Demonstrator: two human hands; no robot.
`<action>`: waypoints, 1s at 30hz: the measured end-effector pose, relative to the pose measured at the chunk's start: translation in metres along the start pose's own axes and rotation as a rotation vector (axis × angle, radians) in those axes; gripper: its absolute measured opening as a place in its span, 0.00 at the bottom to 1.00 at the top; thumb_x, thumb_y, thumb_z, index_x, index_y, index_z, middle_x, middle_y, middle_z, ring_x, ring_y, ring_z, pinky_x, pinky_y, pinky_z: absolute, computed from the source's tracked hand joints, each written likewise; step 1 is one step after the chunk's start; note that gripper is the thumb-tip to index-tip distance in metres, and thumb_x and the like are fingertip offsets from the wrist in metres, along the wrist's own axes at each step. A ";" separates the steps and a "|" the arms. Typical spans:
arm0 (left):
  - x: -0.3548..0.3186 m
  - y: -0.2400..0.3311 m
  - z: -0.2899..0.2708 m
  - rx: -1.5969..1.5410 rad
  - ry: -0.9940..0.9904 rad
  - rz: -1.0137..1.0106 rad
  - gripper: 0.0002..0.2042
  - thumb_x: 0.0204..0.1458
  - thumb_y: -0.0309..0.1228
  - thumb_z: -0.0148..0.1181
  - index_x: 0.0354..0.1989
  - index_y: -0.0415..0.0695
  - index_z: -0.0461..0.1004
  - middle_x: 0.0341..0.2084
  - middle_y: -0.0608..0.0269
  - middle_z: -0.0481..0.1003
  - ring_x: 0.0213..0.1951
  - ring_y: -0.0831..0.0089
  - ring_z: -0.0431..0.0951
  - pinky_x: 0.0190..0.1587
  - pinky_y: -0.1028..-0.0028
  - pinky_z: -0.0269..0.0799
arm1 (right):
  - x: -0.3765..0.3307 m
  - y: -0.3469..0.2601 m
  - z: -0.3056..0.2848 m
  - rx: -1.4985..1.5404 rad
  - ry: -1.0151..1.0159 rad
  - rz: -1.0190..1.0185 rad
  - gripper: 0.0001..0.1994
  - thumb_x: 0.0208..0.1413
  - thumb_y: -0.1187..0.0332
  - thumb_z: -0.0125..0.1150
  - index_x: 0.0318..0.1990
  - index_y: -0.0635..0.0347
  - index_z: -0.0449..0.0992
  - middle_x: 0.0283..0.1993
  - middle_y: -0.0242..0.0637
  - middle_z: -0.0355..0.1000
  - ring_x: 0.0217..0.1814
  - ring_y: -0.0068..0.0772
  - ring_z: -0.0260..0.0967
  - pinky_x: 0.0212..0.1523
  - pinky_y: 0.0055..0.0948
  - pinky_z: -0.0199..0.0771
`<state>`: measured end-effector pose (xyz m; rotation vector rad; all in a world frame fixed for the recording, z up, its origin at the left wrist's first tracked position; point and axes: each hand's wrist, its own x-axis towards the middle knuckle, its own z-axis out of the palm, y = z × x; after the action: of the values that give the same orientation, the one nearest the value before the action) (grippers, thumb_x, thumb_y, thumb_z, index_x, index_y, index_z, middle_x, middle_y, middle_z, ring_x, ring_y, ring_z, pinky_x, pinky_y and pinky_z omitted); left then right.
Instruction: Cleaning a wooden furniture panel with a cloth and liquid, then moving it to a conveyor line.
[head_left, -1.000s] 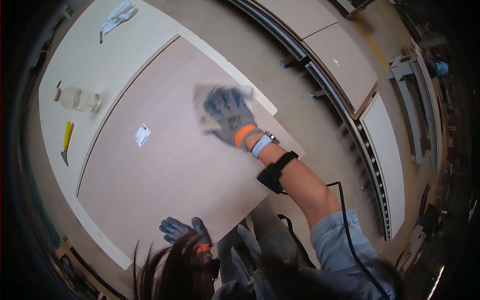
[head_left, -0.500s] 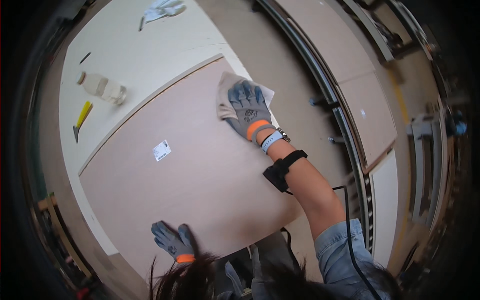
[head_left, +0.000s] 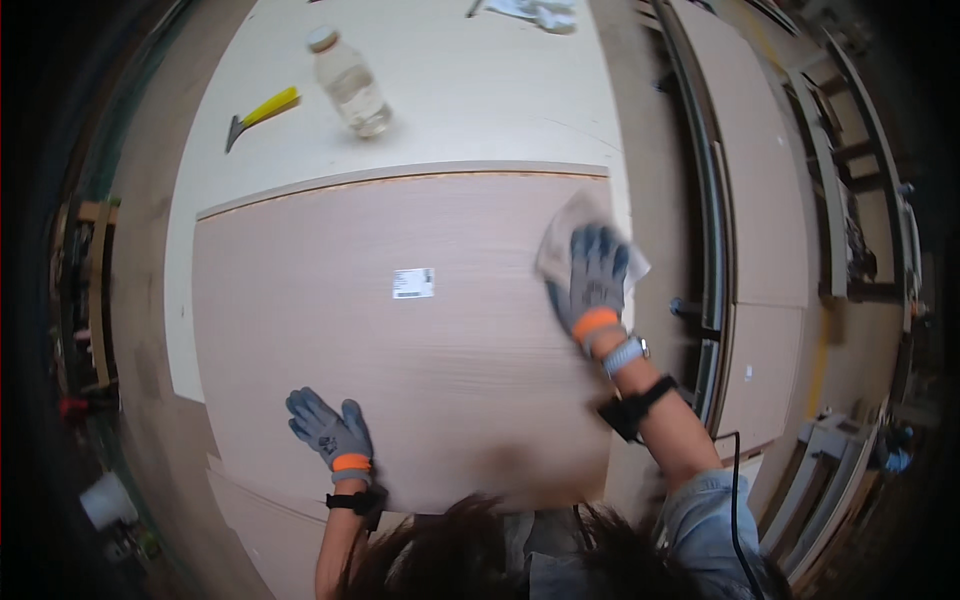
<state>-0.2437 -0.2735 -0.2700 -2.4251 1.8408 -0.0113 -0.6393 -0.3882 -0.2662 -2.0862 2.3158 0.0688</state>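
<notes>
Pale wood board (head_left: 400,340) lies flat on a lighter worktable (head_left: 450,110), filling the middle of the head view; a small white label (head_left: 413,283) is stuck near its centre.

Right hand (head_left: 592,283), in a grey-blue glove with an orange cuff, is spread flat on a beige cloth (head_left: 565,235), pressing it onto the board at the right edge, near the far corner. Watch and dark strap on that wrist.

Left hand (head_left: 328,430), same kind of glove, rests open with fingers splayed on the board's near-left part, well apart from the cloth.

On the table beyond the board: clear plastic bottle (head_left: 350,82) lying tilted, and a yellow-handled scraper (head_left: 260,112) just left of it.

Stacked panels (head_left: 765,200) run along the right side.
</notes>
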 end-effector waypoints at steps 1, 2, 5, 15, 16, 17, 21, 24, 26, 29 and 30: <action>0.001 0.007 0.000 -0.038 0.004 0.018 0.36 0.54 0.43 0.48 0.64 0.30 0.46 0.65 0.37 0.46 0.67 0.46 0.41 0.66 0.49 0.34 | 0.034 -0.009 0.011 0.072 0.128 0.157 0.37 0.55 0.45 0.44 0.64 0.65 0.54 0.68 0.54 0.47 0.72 0.55 0.39 0.69 0.52 0.27; 0.001 0.012 -0.006 -0.044 -0.033 -0.003 0.37 0.53 0.44 0.48 0.64 0.30 0.45 0.65 0.36 0.45 0.67 0.45 0.41 0.66 0.49 0.33 | 0.061 -0.033 0.005 0.086 0.138 0.161 0.37 0.55 0.45 0.44 0.64 0.65 0.54 0.68 0.53 0.47 0.72 0.54 0.38 0.69 0.52 0.27; 0.000 0.012 -0.010 -0.042 -0.008 0.026 0.38 0.53 0.45 0.47 0.65 0.30 0.45 0.65 0.37 0.45 0.68 0.45 0.40 0.66 0.49 0.32 | 0.103 -0.130 -0.005 0.235 0.159 -0.069 0.36 0.55 0.45 0.43 0.63 0.64 0.55 0.69 0.51 0.48 0.73 0.53 0.37 0.69 0.51 0.28; 0.010 0.009 -0.021 -0.142 -0.123 -0.043 0.37 0.52 0.46 0.49 0.63 0.31 0.49 0.65 0.39 0.47 0.67 0.47 0.42 0.66 0.49 0.32 | 0.099 -0.043 0.008 0.279 -0.012 0.107 0.31 0.61 0.50 0.38 0.63 0.67 0.56 0.66 0.52 0.53 0.69 0.49 0.47 0.69 0.38 0.40; 0.009 0.003 -0.022 -0.131 -0.102 -0.038 0.36 0.51 0.45 0.49 0.62 0.29 0.51 0.64 0.38 0.48 0.67 0.46 0.43 0.66 0.49 0.33 | 0.086 -0.037 -0.012 0.248 -0.007 0.188 0.31 0.61 0.51 0.38 0.64 0.66 0.55 0.67 0.52 0.51 0.70 0.49 0.45 0.69 0.38 0.39; 0.009 -0.005 -0.025 -0.129 -0.097 -0.065 0.36 0.51 0.45 0.49 0.62 0.29 0.51 0.64 0.38 0.48 0.67 0.46 0.43 0.66 0.49 0.33 | 0.081 -0.031 0.003 0.108 0.261 0.183 0.30 0.60 0.51 0.40 0.65 0.60 0.54 0.68 0.52 0.50 0.71 0.50 0.42 0.69 0.41 0.37; 0.010 -0.007 -0.032 -0.212 -0.138 -0.057 0.37 0.51 0.46 0.48 0.62 0.28 0.50 0.63 0.34 0.48 0.67 0.43 0.42 0.65 0.47 0.33 | 0.081 -0.058 -0.009 0.153 0.124 0.500 0.29 0.59 0.50 0.42 0.67 0.46 0.52 0.70 0.49 0.44 0.72 0.51 0.39 0.69 0.48 0.34; 0.008 -0.008 -0.025 -0.275 -0.133 -0.016 0.36 0.52 0.45 0.48 0.62 0.28 0.51 0.62 0.35 0.50 0.66 0.42 0.43 0.65 0.46 0.33 | 0.098 -0.137 -0.006 0.099 0.098 0.209 0.31 0.59 0.49 0.43 0.66 0.55 0.53 0.69 0.52 0.45 0.72 0.52 0.38 0.70 0.47 0.32; 0.014 -0.009 -0.029 -0.399 -0.205 0.048 0.37 0.52 0.46 0.48 0.62 0.28 0.51 0.62 0.35 0.50 0.66 0.43 0.44 0.65 0.47 0.33 | 0.113 -0.188 0.011 0.104 0.273 0.035 0.33 0.59 0.49 0.42 0.64 0.64 0.54 0.65 0.56 0.51 0.69 0.55 0.43 0.70 0.44 0.33; 0.036 -0.080 -0.050 -1.214 -0.424 -0.388 0.35 0.54 0.45 0.47 0.64 0.33 0.49 0.64 0.46 0.50 0.67 0.56 0.45 0.66 0.57 0.40 | 0.105 -0.350 -0.026 0.394 0.145 -0.420 0.33 0.51 0.47 0.52 0.57 0.64 0.62 0.59 0.49 0.59 0.63 0.49 0.52 0.65 0.45 0.45; 0.023 -0.095 -0.020 -1.846 -0.080 -0.774 0.31 0.56 0.41 0.46 0.64 0.35 0.49 0.64 0.50 0.51 0.67 0.61 0.46 0.66 0.61 0.43 | 0.095 -0.385 -0.029 0.353 -0.018 -0.492 0.33 0.49 0.47 0.55 0.57 0.63 0.63 0.59 0.47 0.60 0.63 0.47 0.53 0.65 0.45 0.46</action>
<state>-0.1477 -0.2722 -0.2432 -3.5254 0.3614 2.5406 -0.2662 -0.5240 -0.2481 -2.3586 1.5909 -0.3041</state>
